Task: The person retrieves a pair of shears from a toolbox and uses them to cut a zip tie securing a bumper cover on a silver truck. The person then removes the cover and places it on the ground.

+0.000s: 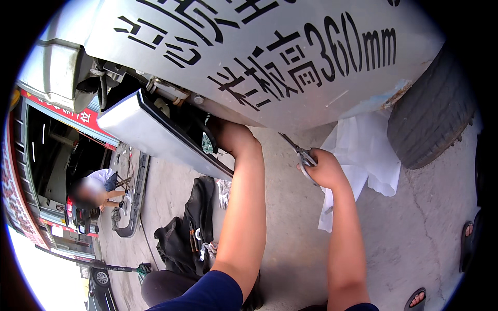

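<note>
My left hand (228, 136) reaches up behind the silver-grey panel (161, 136), in among dark parts and wiring under the vehicle door (311, 103). Its fingers are hidden, so what they touch does not show. Lower right of the door's edge, my right hand (328, 170) is closed round the handles of a pair of scissors (301, 152). Their dark blades point up and left, toward the left forearm, and touch nothing.
White sheeting (358, 150) lies by the tyre (433, 114). Below the panel are a black cloth (189, 223) with tools and a glove (224, 193). At left, a person (98, 189) crouches beside a long dark bumper-like part (136, 207). Sandalled feet (416, 298) stand lower right.
</note>
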The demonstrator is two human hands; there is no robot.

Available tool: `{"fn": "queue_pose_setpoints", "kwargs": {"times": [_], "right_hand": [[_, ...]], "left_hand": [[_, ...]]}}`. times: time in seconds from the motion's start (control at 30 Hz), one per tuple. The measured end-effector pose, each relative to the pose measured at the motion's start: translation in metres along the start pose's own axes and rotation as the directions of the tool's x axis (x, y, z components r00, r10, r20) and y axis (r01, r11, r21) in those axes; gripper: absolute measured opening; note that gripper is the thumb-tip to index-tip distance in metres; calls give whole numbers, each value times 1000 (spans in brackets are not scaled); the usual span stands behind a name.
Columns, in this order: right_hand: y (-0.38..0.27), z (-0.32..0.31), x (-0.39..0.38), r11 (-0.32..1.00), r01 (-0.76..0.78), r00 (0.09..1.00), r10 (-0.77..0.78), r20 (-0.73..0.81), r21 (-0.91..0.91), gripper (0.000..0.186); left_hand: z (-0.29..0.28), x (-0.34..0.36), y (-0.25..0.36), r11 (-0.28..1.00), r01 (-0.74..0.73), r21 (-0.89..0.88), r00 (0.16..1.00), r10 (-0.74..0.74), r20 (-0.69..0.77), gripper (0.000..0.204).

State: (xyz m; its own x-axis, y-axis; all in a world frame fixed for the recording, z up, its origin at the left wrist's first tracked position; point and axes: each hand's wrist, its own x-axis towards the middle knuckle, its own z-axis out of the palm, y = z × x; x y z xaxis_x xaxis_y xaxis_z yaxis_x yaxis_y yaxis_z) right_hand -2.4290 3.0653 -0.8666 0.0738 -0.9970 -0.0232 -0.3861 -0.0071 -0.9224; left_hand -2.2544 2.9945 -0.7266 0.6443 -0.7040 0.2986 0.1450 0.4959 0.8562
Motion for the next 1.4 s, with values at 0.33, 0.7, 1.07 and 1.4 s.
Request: {"fn": "queue_pose_setpoints", "kwargs": {"times": [0.33, 0.7, 1.07, 1.4], "right_hand": [[-71, 46, 14, 947, 176, 982, -189, 25, 268, 38], [-73, 75, 59, 904, 288, 949, -314, 36, 316, 34], [-86, 71, 69, 817, 91, 923, -283, 259, 570, 18], [-103, 51, 70, 913, 292, 925, -345, 159, 286, 40]], "left_hand": [[-34, 10, -3, 990, -111, 83, 989, 118, -86, 26], [-26, 7, -1, 968, -156, 196, 970, 187, -155, 58], [-44, 16, -11, 822, -289, 490, 947, 320, 23, 25], [-37, 11, -10, 908, -264, 327, 961, 277, 7, 17]]}}
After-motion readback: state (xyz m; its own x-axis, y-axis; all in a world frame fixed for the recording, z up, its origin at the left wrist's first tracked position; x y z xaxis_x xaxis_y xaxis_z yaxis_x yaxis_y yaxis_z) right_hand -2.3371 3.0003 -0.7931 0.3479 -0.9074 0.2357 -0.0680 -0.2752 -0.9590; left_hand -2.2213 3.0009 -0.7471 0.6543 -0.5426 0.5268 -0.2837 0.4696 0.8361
